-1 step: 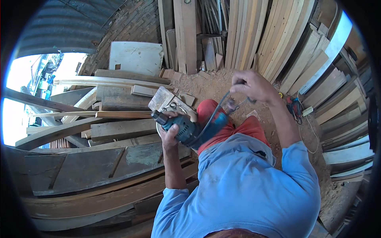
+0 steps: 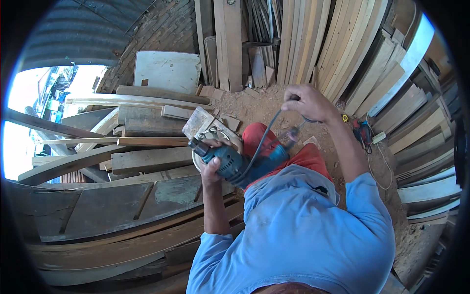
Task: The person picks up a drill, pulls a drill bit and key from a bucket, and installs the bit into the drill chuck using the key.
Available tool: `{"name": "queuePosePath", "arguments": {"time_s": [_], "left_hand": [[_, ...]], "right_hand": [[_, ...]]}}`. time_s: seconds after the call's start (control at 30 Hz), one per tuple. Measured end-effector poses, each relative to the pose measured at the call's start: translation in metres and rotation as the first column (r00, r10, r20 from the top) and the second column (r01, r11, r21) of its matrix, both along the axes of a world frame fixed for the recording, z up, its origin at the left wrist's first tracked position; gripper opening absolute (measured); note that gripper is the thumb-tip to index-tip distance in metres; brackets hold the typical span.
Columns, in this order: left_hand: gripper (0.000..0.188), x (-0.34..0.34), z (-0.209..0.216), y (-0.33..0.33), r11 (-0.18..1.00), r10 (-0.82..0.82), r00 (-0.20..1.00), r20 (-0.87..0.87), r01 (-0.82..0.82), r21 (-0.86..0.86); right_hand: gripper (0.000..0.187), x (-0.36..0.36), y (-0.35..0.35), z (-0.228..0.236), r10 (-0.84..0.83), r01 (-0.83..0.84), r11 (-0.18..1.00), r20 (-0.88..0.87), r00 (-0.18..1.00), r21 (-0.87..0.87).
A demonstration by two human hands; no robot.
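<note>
My left hand (image 2: 211,169) is closed round the front part of a teal power drill (image 2: 230,164) with a black chuck (image 2: 197,145) pointing left. The drill lies across my lap, beside a wooden block (image 2: 199,122) with round metal pieces next to it. Raised to the right and further out, my right hand (image 2: 306,103) is closed on the drill's dark power cord (image 2: 267,132). The cord loops from the drill up to my fingers, and part of it hangs below my wrist. My palm hides some of the cord.
Stacked boards (image 2: 152,161) fill the left side. Upright planks (image 2: 303,44) line the far wall, and more timber (image 2: 416,132) leans at right. A red and black tool (image 2: 362,134) with a cable lies on the dusty floor (image 2: 274,103) near a small yellow object (image 2: 344,118).
My right hand has shifted slightly left and up, drawing the cord with it. The drill's rear end has turned a little in my lap.
</note>
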State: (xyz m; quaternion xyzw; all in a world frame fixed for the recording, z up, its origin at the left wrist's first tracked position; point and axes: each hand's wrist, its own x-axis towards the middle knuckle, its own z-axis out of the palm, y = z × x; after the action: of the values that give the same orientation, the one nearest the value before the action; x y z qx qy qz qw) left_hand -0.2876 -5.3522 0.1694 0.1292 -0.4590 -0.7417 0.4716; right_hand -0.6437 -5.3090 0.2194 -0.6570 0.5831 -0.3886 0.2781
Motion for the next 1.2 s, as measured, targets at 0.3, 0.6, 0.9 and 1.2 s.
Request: {"name": "queuePosePath", "arguments": {"time_s": [0.3, 0.6, 0.9, 1.2], "left_hand": [[0.04, -0.044, 0.015, 0.01, 0.993, 0.088, 0.92, -0.383, -0.05, 0.109], [0.034, -0.025, 0.017, -0.025, 0.765, 0.612, 0.789, -0.045, -0.606, -0.216], [0.035, -0.015, 0.005, -0.02, 0.713, 0.692, 0.671, 0.265, -0.58, -0.393], [0.036, -0.012, -0.002, -0.018, 0.844, 0.524, 0.736, 0.428, -0.381, -0.379]], "right_hand": [[0.025, 0.136, 0.033, -0.109, 0.446, -0.454, 0.827, 0.105, 0.889, 0.331], [0.032, 0.109, 0.076, -0.032, 0.51, -0.478, 0.817, -0.017, 0.86, 0.322], [0.021, 0.038, 0.078, 0.028, 0.395, -0.411, 0.898, 0.124, 0.91, 0.158], [0.012, 0.011, 0.065, 0.049, 0.074, -0.036, 0.992, 0.329, 0.941, -0.12]]}}
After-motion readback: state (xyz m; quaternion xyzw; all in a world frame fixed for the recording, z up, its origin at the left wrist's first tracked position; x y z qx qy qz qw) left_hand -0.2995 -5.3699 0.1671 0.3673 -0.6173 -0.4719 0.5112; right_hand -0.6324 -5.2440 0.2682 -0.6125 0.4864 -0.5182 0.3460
